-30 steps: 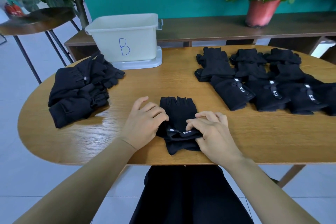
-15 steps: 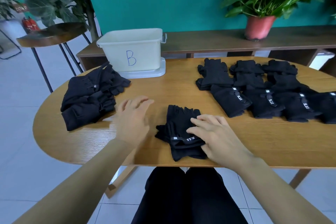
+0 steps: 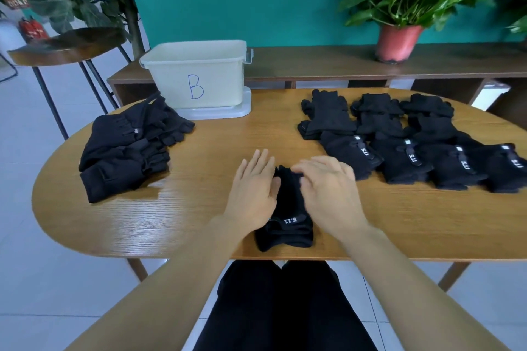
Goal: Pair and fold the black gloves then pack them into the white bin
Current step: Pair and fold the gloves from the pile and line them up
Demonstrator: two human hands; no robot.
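The paired gloves [image 3: 288,225] lie on the tabletop [image 3: 199,208] at its near edge, well in front of the white bin [image 3: 196,77] and slightly to its right. The left hand [image 3: 252,191] rests flat against the pair's left side, fingers [image 3: 256,162] straight, gripping nothing. The right hand [image 3: 328,191], blurred, covers the pair's far right part, spread and holding nothing. A loose glove heap [image 3: 125,151] sits front-left of the bin, and glove rows [image 3: 399,151] lie to its right.

Left hand [image 3: 252,188], right hand [image 3: 328,191], fingers straight, on black gloves [image 3: 288,226] near table [image 3: 171,208] front edge
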